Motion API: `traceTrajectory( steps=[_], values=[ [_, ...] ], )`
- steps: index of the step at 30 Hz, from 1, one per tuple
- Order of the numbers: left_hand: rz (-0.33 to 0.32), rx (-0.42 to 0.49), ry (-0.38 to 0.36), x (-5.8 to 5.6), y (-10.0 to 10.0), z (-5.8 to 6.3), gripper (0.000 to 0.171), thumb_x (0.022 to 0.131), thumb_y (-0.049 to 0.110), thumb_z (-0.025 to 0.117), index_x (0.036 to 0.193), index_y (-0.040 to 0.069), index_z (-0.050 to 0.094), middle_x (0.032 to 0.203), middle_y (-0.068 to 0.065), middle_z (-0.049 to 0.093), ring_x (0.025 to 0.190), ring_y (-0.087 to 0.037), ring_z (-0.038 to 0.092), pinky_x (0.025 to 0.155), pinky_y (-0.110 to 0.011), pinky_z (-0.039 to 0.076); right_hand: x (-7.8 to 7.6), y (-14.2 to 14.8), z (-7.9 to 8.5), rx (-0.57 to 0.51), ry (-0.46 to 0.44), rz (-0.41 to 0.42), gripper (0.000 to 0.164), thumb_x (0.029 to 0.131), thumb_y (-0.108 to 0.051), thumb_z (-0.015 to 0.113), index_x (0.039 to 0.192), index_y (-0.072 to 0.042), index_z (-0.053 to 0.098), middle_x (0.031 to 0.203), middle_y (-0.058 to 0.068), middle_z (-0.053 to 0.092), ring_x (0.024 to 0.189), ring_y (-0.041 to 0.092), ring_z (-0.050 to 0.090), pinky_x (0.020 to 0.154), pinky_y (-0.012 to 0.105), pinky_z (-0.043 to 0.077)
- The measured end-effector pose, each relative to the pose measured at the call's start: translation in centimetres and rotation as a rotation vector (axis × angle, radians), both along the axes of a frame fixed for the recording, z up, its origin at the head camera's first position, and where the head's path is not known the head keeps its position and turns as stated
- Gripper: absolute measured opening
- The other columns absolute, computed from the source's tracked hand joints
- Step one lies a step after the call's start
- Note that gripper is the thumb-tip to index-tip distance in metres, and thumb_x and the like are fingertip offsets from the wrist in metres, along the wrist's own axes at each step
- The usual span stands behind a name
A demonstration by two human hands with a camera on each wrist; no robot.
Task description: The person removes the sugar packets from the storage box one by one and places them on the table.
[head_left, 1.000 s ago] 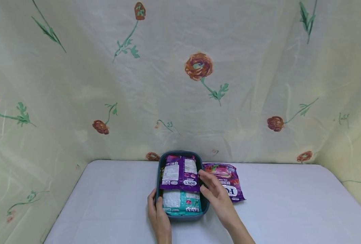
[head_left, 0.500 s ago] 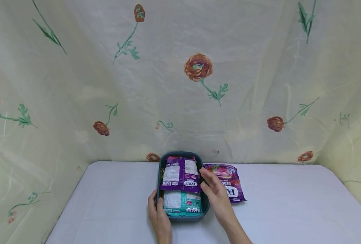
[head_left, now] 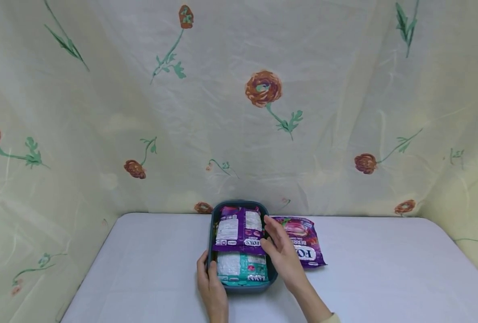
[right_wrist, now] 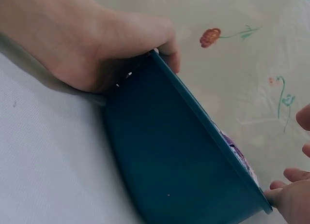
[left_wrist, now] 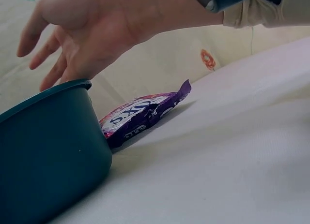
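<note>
A dark teal plastic tub (head_left: 247, 289) stands on the table with a purple Fox's candy bag (head_left: 232, 231) and a turquoise Fox's bag (head_left: 239, 267) inside. My left hand (head_left: 212, 287) grips the tub's near left side, thumb at the rim; in the right wrist view the left hand (right_wrist: 111, 40) hooks over that rim. Over the right rim hovers my right hand (head_left: 283, 253), fingers loosely extended beside the purple bag; whether they touch it I cannot tell. A second purple candy bag (head_left: 309, 242) lies on the table right of the tub, partly behind that hand.
The white-covered table (head_left: 384, 269) extends to both sides of the tub. A flower-patterned curtain (head_left: 323, 134) hangs behind the table's far edge, close to the tub's back end, and along both sides.
My right hand has shifted slightly left and away from me, its fingers now nearer the purple bag in the tub. The left hand, tub and bags look unmoved.
</note>
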State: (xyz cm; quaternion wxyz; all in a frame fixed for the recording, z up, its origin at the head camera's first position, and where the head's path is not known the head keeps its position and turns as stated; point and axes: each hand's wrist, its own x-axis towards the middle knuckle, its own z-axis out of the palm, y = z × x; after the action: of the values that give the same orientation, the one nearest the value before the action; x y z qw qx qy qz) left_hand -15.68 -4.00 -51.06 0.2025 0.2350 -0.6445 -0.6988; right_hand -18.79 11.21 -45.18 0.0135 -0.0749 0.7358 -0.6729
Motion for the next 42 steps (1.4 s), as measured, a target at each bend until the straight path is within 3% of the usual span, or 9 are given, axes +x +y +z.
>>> traceTrajectory(
  steps=[6, 11, 17, 20, 27, 35, 42],
  values=[
    [-0.019, 0.000, -0.017, -0.1, 0.2, 0.0, 0.038, 0.096, 0.014, 0.042, 0.133, 0.007, 0.049, 0.140, -0.017, 0.047, 0.135, -0.033, 0.038, 0.111, -0.052, 0.031, -0.2, 0.0, -0.2, 0.046, -0.014, -0.001, 0.055, 0.096, -0.010, 0.050, 0.147, -0.019, 0.029, 0.156, 0.006, 0.024, 0.146, 0.028, 0.020, 0.119, 0.042, 0.018],
    [-0.032, -0.002, -0.021, 0.0, 0.4, 0.0, 0.038, 0.097, 0.015, 0.041, 0.133, 0.008, 0.048, 0.141, -0.016, 0.047, 0.136, -0.033, 0.037, 0.111, -0.052, 0.031, -0.5, -0.2, -0.4, 0.095, 0.025, -0.012, 0.056, 0.096, -0.009, 0.051, 0.146, -0.020, 0.030, 0.156, 0.009, 0.023, 0.146, 0.029, 0.019, 0.118, 0.042, 0.018],
    [-0.031, -0.004, -0.019, -0.1, 0.5, 0.0, 0.038, 0.097, 0.016, 0.041, 0.133, 0.009, 0.048, 0.141, -0.016, 0.047, 0.135, -0.033, 0.038, 0.111, -0.053, 0.031, -0.8, -0.6, -0.7, 0.219, 0.097, -0.014, 0.057, 0.094, -0.009, 0.053, 0.146, -0.022, 0.031, 0.157, 0.010, 0.021, 0.146, 0.029, 0.017, 0.118, 0.044, 0.018],
    [-0.032, -0.001, -0.021, -0.2, 0.5, 0.0, 0.038, 0.097, 0.016, 0.041, 0.133, 0.009, 0.048, 0.141, -0.016, 0.047, 0.136, -0.033, 0.037, 0.111, -0.053, 0.031, -0.9, -0.8, -0.4, 0.289, 0.106, -0.016, 0.057, 0.094, -0.012, 0.055, 0.146, -0.020, 0.032, 0.157, 0.013, 0.019, 0.146, 0.033, 0.016, 0.117, 0.052, 0.018],
    [-0.042, -0.001, -0.029, 0.1, 0.5, -0.1, 0.039, 0.097, 0.017, 0.041, 0.134, 0.008, 0.047, 0.142, -0.017, 0.045, 0.136, -0.035, 0.036, 0.112, -0.054, 0.029, -1.6, -1.6, -0.5, 0.394, 0.034, -0.024, 0.057, 0.093, -0.018, 0.055, 0.146, -0.021, 0.032, 0.157, 0.020, 0.014, 0.143, 0.041, 0.017, 0.110, 0.068, 0.021],
    [-0.058, -0.001, -0.048, 0.4, 0.5, -0.1, 0.040, 0.097, 0.017, 0.040, 0.135, 0.008, 0.045, 0.143, -0.018, 0.043, 0.137, -0.036, 0.034, 0.111, -0.056, 0.028, -2.0, -2.4, -1.0, 0.410, -0.038, -0.046, 0.053, 0.093, -0.019, 0.054, 0.143, -0.022, 0.036, 0.158, 0.022, 0.007, 0.144, 0.042, 0.012, 0.110, 0.068, 0.018],
    [-0.042, -0.014, -0.045, 0.4, -0.1, 0.0, 0.040, 0.097, 0.018, 0.040, 0.135, 0.008, 0.045, 0.143, -0.018, 0.043, 0.137, -0.037, 0.033, 0.112, -0.056, 0.028, -2.2, -3.1, -1.0, 0.411, -0.040, -0.088, 0.046, 0.092, -0.019, 0.054, 0.137, -0.021, 0.044, 0.157, 0.022, 0.015, 0.142, 0.043, 0.020, 0.109, 0.066, 0.023]
  ],
)
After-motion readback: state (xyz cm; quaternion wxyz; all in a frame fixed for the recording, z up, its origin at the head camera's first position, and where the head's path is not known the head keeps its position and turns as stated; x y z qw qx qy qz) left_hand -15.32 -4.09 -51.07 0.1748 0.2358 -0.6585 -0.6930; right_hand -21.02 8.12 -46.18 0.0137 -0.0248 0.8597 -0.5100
